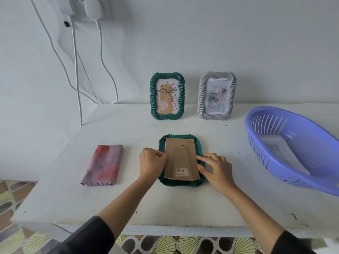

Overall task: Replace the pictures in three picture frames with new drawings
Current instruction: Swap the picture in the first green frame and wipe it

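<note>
The frame in work, the face-down frame, lies flat on the table directly between our two hands. Its cardboard backing board is uppermost, with the fold-out stand lying flat. The left hand sits at the board's left edge with fingers curled and thumb and forefinger drawn together. We cannot tell whether they pinch a retaining tab, because the contact point is hidden. The right hand rests at the board's right edge, fingers nearly straight and slightly spread, forefinger tip touching the board's margin.

Handling, as we judge it:
- The board is light and thin. It looks stiff enough to lift in one piece, but a sharp bend would likely crease it.
- The ribbed green rim looks rigid and should give good friction.
- Any glazing beneath the board is not visible, so we treat it as fragile.
- We take hold of the board at a long edge, just under the fingertips. We avoid the stand and the barcode sticker between our wrists.
- We steady the rim with the other hand.

Beyond the fingertips, well apart, the upright green frame and the grey frame stand against the wall. Outboard of the right little finger sits the purple basket, holding paper sheets. Outboard of the left knuckles lies the folded cloth.
</note>
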A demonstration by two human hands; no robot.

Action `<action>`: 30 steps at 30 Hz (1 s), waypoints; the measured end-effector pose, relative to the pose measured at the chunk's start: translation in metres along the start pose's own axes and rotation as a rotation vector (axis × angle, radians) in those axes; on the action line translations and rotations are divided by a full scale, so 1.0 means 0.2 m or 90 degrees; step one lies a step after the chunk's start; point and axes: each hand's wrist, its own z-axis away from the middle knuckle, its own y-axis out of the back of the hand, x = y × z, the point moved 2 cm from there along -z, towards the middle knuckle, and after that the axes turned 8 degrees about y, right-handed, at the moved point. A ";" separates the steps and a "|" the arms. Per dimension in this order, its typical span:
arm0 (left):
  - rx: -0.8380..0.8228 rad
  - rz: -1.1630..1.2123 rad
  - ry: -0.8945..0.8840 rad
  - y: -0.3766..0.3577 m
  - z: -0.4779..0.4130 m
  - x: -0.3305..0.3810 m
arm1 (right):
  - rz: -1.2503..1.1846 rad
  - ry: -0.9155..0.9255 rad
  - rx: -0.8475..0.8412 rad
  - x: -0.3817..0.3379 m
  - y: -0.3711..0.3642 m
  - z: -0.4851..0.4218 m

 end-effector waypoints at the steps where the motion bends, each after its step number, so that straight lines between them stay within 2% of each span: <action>1: -0.002 0.013 0.002 0.00 0.01 0.01 | 0.003 -0.003 -0.006 0.00 0.00 0.00; 5: -0.044 0.085 0.015 0.03 0.02 0.06 | 0.006 -0.009 -0.014 0.01 0.01 -0.01; 9: -0.142 0.181 0.049 0.04 0.04 0.09 | 0.003 -0.010 -0.015 0.01 0.00 0.00; 12: -0.216 0.197 0.054 0.02 0.04 0.11 | 0.007 -0.003 -0.009 0.00 0.01 -0.01; 16: -0.274 0.256 0.065 0.01 0.04 0.14 | 0.027 0.001 -0.021 0.00 0.00 -0.01; 19: -0.253 0.283 0.072 0.04 0.02 0.16 | 0.039 -0.007 -0.023 0.00 -0.01 -0.01; 26: -0.056 0.293 0.104 0.28 -0.16 0.06 | 0.099 0.024 -0.025 0.01 -0.03 0.00; 30: -0.009 0.253 0.153 0.40 -0.23 -0.10 | 0.094 0.022 -0.028 0.00 -0.02 0.00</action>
